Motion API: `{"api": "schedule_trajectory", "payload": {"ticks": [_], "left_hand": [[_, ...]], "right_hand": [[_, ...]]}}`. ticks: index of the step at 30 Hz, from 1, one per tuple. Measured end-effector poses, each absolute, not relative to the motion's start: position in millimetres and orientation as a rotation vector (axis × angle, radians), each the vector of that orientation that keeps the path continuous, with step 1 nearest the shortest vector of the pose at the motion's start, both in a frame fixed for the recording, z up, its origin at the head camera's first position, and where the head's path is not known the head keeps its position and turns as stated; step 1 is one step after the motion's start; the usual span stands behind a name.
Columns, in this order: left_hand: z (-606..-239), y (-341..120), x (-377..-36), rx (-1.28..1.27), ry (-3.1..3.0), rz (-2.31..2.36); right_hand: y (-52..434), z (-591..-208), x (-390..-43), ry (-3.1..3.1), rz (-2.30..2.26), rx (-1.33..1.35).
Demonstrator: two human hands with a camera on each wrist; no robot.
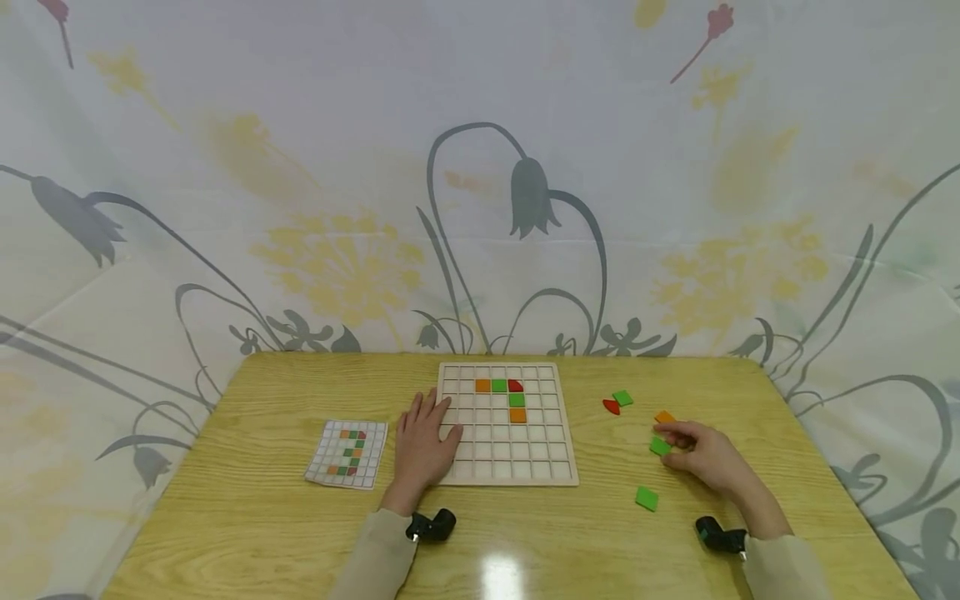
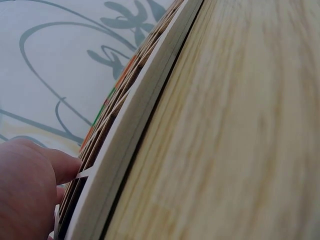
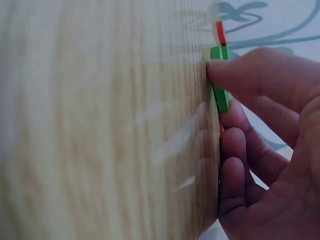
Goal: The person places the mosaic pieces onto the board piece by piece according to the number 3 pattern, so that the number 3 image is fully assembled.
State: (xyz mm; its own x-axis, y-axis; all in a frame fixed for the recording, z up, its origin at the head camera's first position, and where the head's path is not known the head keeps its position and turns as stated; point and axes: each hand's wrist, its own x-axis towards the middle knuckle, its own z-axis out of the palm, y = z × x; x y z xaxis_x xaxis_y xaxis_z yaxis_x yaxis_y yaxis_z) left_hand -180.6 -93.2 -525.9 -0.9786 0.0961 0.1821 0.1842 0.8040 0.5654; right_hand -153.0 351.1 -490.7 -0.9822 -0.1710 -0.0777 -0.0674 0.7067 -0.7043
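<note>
Backdrop: pale cloth printed with grey and yellow flowers is hung behind a wooden desk (image 1: 247, 517).
Right hand (image 1: 708, 458): a green tile (image 1: 660, 447) is pinched against the desk by the fingers (image 3: 240, 75).
Left hand (image 1: 422, 442): laid flat, fingers released, on the left edge of the grid board (image 1: 558, 477).
Board: orange, green and red tiles are set in its upper rows.
Loose pieces: an orange tile (image 1: 664, 417) lies just beside the right hand; a second green tile (image 1: 647, 498), a third green tile (image 1: 622, 398) and a red piece (image 1: 611, 407) lie nearby.
Pattern card (image 1: 347, 452): placed left of the left hand.
</note>
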Motion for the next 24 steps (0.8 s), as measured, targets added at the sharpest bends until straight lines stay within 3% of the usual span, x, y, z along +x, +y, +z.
{"api": "schedule_trajectory", "payload": {"ticks": [24], "left_hand": [[-523.8, -93.1, -179.8, -0.226, -2.852, -0.898]], "right_hand": [[347.4, -488.9, -152.5, 2.830, -1.071, -0.178]]}}
